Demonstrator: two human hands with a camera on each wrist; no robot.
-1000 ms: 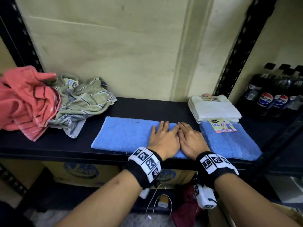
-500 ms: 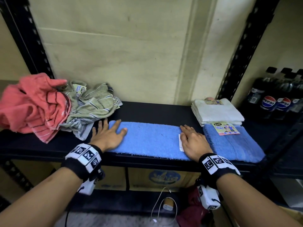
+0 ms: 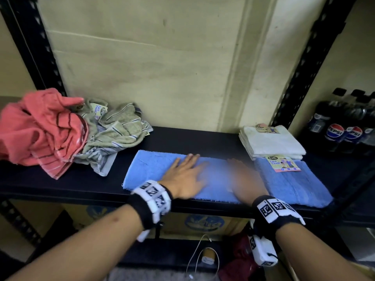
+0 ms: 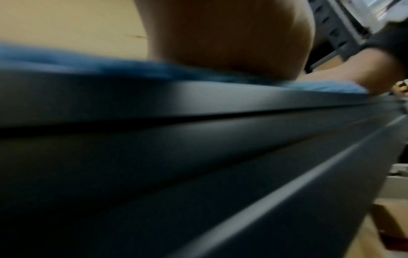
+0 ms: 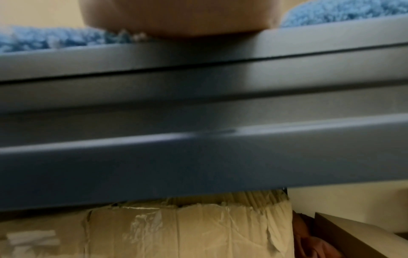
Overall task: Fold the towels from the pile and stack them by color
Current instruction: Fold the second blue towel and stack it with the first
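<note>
A light blue towel, folded into a long strip, lies along the front of the black shelf. My left hand lies flat on its middle with straight fingers. My right hand, blurred, presses flat on the strip's right end, beside a folded blue towel with a paper label. Behind that sits a folded white stack. An unfolded pile, red striped and green striped, is at the left. In the wrist views only the heels of the hands show on blue towel.
Pepsi bottles stand on the shelf at the far right. Black perforated uprights frame the shelf against a beige wall. Cardboard boxes, a cable and a small charger sit below the shelf.
My left hand slid out to the strip's left end half a second ago and has now come back right to its middle. My right hand stays on the right end, blurred.
</note>
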